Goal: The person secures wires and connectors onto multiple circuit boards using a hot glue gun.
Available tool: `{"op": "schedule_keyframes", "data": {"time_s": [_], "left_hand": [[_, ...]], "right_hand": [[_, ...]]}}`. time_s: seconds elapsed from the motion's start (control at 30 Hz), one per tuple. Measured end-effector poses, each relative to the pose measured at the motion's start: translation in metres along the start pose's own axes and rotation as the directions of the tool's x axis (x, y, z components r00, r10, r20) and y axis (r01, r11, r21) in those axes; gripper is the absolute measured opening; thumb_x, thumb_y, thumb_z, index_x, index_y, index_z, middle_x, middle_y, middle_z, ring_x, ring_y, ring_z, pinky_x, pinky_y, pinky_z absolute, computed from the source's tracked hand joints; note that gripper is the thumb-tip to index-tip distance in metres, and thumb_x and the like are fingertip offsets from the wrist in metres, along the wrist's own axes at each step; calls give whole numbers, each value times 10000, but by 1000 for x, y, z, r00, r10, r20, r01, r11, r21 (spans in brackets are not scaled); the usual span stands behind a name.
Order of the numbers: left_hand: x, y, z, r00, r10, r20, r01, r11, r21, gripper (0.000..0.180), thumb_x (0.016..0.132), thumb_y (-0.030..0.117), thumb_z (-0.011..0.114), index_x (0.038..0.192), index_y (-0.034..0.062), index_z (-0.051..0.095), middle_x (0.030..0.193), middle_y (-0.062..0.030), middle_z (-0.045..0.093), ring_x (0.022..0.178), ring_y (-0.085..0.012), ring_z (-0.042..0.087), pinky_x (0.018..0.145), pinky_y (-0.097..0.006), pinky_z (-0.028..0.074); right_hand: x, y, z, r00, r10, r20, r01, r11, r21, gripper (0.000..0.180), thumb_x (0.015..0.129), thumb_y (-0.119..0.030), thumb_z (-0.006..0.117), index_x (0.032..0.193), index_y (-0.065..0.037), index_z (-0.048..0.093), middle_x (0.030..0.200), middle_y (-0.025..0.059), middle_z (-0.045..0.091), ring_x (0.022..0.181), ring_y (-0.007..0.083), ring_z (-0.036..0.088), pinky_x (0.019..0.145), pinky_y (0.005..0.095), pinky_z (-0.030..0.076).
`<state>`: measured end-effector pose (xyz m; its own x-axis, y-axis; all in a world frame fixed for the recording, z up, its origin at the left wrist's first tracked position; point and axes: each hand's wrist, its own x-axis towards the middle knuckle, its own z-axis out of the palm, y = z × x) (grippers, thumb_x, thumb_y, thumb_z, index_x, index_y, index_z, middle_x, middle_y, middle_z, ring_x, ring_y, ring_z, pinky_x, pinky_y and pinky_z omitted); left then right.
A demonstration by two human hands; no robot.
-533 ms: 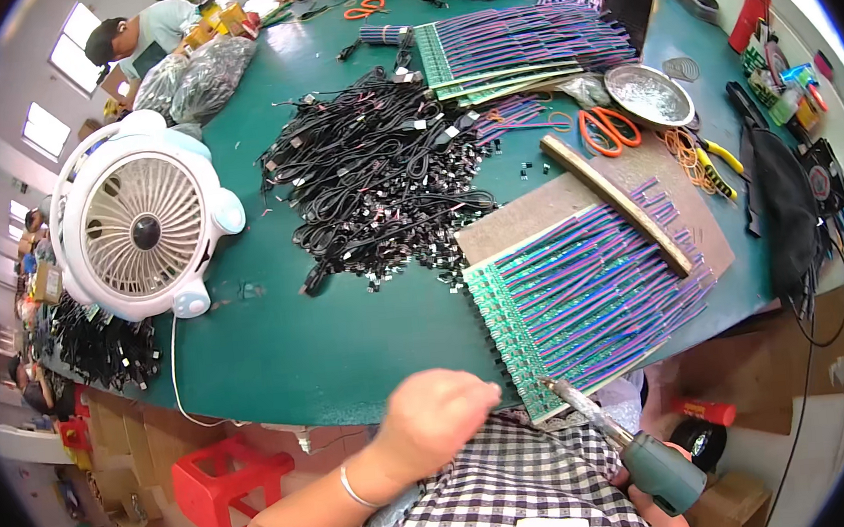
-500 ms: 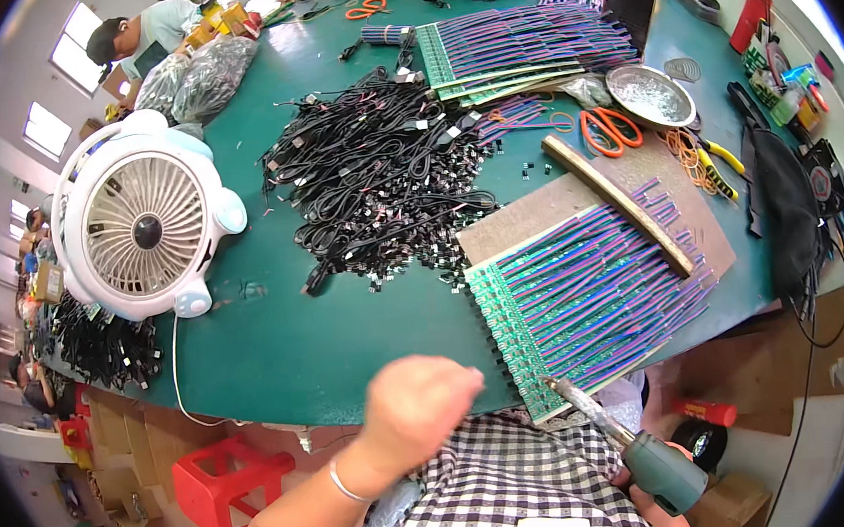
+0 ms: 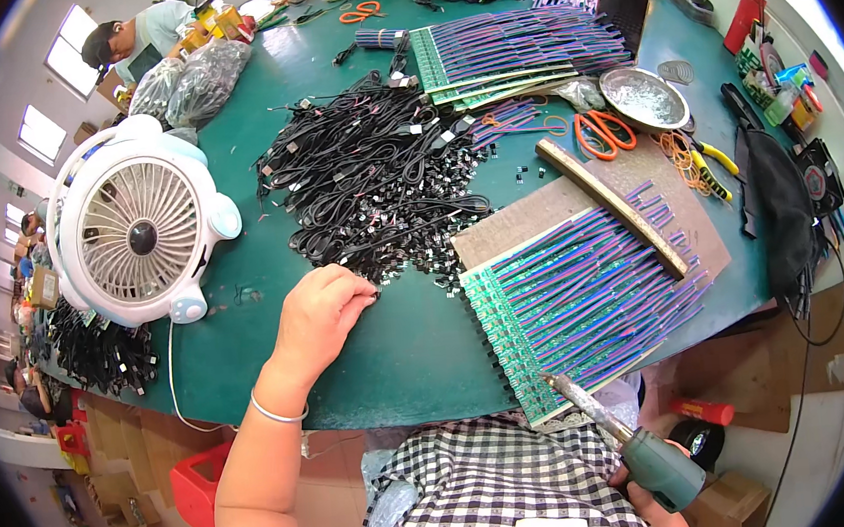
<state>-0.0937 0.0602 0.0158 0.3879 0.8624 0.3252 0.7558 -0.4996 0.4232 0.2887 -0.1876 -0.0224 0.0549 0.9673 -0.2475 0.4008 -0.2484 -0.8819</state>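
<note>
Circuit boards [image 3: 506,343] are lying on the tabletop [image 3: 401,366]; left hand [image 3: 319,321], fingertips together, is pinching a tiny dark piece [image 3: 376,294] near black cables [image 3: 364,173]; right hand [image 3: 647,507] is gripping a soldering iron [image 3: 663,467].

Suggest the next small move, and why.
Probably carry the left hand to the green circuit board panel: its fingers seem pinched on a small dark part, and the right hand holds the soldering iron, its tip by that panel.
</note>
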Motion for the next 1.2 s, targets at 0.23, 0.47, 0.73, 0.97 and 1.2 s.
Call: {"op": "schedule_keyframes", "data": {"time_s": [0.23, 0.47, 0.73, 0.97, 1.2], "left_hand": [[-1, 7, -1, 998, 55, -4, -55, 996, 68, 118, 725, 23, 711, 809, 36, 629, 803, -80, 614, 778, -271, 601, 689, -365, 495], [-10, -3, -7, 997, -81, 19, 82, 988, -133, 152, 708, -41, 710, 827, 22, 639, 839, -83, 632, 768, -241, 616, 678, -322, 501], [8, -5, -5, 987, 125, 101, -119, 991, -57, 162, 698, -58, 697, 824, 20, 632, 806, -87, 607, 767, -251, 602, 678, -333, 491], [0, 13, 4, 993, 102, 54, -108, 986, 127, 165, 715, -37, 679, 812, 21, 560, 836, -104, 565, 799, -315, 565, 699, -391, 471], [-4, 10, 1, 997, -14, 71, 14, 1000, -2, 174, 703, -59, 681, 848, 23, 631, 827, -113, 603, 782, -290, 590, 689, -366, 489]], "right_hand": [[9, -11, 0, 996, -93, -11, 91, 991, -94, 267, 922, -239, 531, 883, 9, 621, 582, 76, 642, 548, 167, 632, 556, 290, 498], [9, -9, -6, 980, -191, 46, 195, 916, -350, 195, 870, -196, 573, 847, -17, 648, 647, 71, 658, 607, 185, 645, 616, 307, 507], [2, -20, -5, 992, -111, 63, 117, 988, -96, 160, 799, -193, 655, 916, -95, 704, 876, 82, 702, 820, 242, 670, 784, 354, 530], [-4, -10, 9, 995, 97, 12, -96, 960, 263, 267, 793, -154, 666, 1030, -30, 657, 953, 100, 702, 900, 215, 672, 794, 331, 540], [5, -6, -2, 954, -298, 31, 300, 949, -96, 281, 790, -91, 661, 1058, -7, 643, 1003, 104, 692, 916, 222, 676, 850, 317, 519]]}}
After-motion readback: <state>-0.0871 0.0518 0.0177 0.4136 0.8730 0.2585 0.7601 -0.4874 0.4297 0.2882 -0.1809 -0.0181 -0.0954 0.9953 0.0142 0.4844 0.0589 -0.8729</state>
